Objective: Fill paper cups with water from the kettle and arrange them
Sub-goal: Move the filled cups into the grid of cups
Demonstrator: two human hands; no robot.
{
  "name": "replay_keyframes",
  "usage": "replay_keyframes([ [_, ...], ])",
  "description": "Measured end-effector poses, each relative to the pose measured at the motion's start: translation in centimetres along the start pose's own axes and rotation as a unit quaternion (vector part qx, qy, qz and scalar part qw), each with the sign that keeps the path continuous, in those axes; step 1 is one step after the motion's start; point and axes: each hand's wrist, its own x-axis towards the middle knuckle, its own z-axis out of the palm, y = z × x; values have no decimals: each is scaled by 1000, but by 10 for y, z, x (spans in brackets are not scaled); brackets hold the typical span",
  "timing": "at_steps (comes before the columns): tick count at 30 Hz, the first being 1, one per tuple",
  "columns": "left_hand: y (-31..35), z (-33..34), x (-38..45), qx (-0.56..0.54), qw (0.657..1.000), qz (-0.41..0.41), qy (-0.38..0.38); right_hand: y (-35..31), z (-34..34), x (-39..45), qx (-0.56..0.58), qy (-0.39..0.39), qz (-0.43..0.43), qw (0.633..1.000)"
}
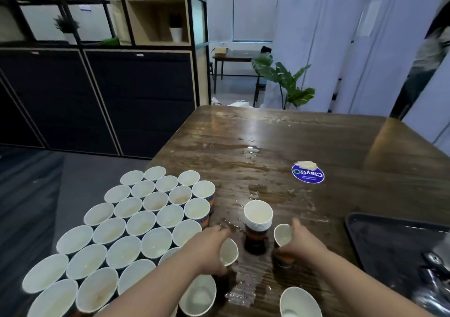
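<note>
Table (316,141): dark wood, grained, glossy; a film of spilled water runs from the middle toward the near edge, pooling between the two hands.

Massed paper cups (126,229): round white-lined cups, dark printed walls with orange bands, packed rim to rim at the table's left corner. Several show a pale liquid at the bottom; the fill of the rest is hard to make out. The nearest ones are cut off by the bottom edge.

Cup stack (257,224): nested cups, upright, ribbed with white rims, standing in the wet patch between the hands.

Left hand (214,248): fingers curled round a tilted cup (229,252) just left of the stack; the cup's lower wall is hidden by the hand.

Right hand (298,245): fingers wrapped round an upright cup (283,235) just right of the stack, thumb raised; blurred.

Two loose cups: one (198,294) near the left forearm, one (300,303) at the bottom edge, partly cut off.

Round blue sticker (308,173): flat on the table, lettered "ClayGo", a whitish crumpled scrap at its far edge.

Black tray (379,241): rounded corner, at right, cut off by the edge. A shiny metal object (435,275) lies on it, blurred; cannot tell whether it is the kettle.
</note>
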Motion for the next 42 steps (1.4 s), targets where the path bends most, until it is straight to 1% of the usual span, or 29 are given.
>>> replay_keyframes([
  [7, -10, -1, 4, 40, 999, 24, -9, -20, 5, -12, -10, -44, 4, 999],
  [11, -7, -7, 3, 72, 996, 53, -8, -32, 4, -20, -12, -97, 7, 995],
  [13, -7, -8, 1, 91, 994, 52, -11, -34, 8, -21, 11, -136, 3, 991],
  [15, -9, -10, -1, 95, 994, 46, -15, -37, 13, -23, 40, -151, -3, 988],
  [22, -18, -12, -15, 55, 997, 47, -2, -60, 31, -26, 135, -154, -22, 978],
  [25, -24, -6, -19, 41, 998, 46, -9, -67, 41, -27, 268, -160, 1, 950],
  [27, -28, -3, -23, 15, 999, 46, -6, -70, 51, -28, 333, -157, 10, 930],
  [29, -33, -3, -28, -22, 999, 39, 14, -77, 59, -28, 393, -150, 21, 907],
  [32, -43, -4, -33, -64, 997, 18, 42, -89, 68, -25, 466, -146, 60, 871],
  [36, -59, -4, -34, -111, 991, -18, 69, -100, 72, -21, 502, -126, 97, 850],
  [39, -64, -7, -36, -118, 989, -35, 77, -107, 74, -20, 542, -125, 113, 823],
  [42, -65, -8, -36, -122, 989, -41, 74, -114, 74, -20, 555, -117, 119, 815],
])
